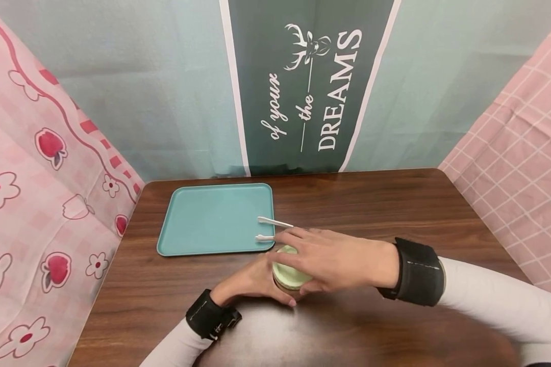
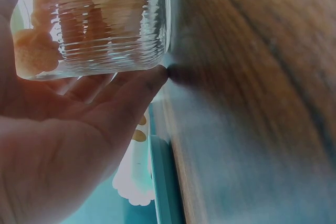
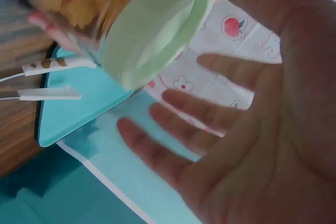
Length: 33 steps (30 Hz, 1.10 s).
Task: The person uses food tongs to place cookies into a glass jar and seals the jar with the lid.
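Observation:
My left hand (image 1: 256,280) grips a ribbed clear jar (image 2: 105,22) around its side, low over the brown table. Orange-brown pieces of food (image 2: 79,9) show through the jar wall. A pale green lid (image 3: 152,30) sits on top of the jar. Over the lid is my right hand (image 1: 332,259), palm toward it; the right wrist view shows its fingers (image 3: 152,137) spread and apart from the lid, with the thumb at the lid's edge. Just beyond the hands lie white tongs (image 1: 266,238) with brown spots on one end, their tips over the tray's right edge.
A blue-green tray (image 1: 211,219) lies at the back left of the brown wooden table (image 1: 372,204). Behind the table hangs a green cloth (image 1: 179,102) with white lettering. Pink patterned cloths (image 1: 23,204) stand at both sides.

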Each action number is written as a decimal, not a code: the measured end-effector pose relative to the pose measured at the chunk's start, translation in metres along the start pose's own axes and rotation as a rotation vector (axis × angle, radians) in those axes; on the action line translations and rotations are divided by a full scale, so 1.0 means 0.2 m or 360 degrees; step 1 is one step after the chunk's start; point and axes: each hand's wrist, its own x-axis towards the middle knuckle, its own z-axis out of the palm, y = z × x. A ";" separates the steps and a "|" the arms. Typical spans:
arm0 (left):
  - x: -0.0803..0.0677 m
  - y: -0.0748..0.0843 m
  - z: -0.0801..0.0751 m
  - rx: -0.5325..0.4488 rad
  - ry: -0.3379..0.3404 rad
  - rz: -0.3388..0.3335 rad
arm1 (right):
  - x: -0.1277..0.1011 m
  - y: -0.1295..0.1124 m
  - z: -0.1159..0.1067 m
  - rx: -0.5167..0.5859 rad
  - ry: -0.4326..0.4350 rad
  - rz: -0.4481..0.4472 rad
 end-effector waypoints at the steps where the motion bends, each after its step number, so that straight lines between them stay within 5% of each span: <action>1: 0.00 0.00 0.00 -0.0006 -0.0006 0.0001 | 0.00 0.01 -0.01 -0.0013 -0.0013 -0.0040; 14: 0.00 0.00 0.00 -0.0041 -0.0041 -0.0027 | 0.03 0.08 -0.01 -0.0037 -0.0071 -0.0313; 33: 0.00 0.01 0.01 -0.0100 -0.0010 -0.0073 | 0.03 -0.02 0.06 -0.0094 0.0035 0.0175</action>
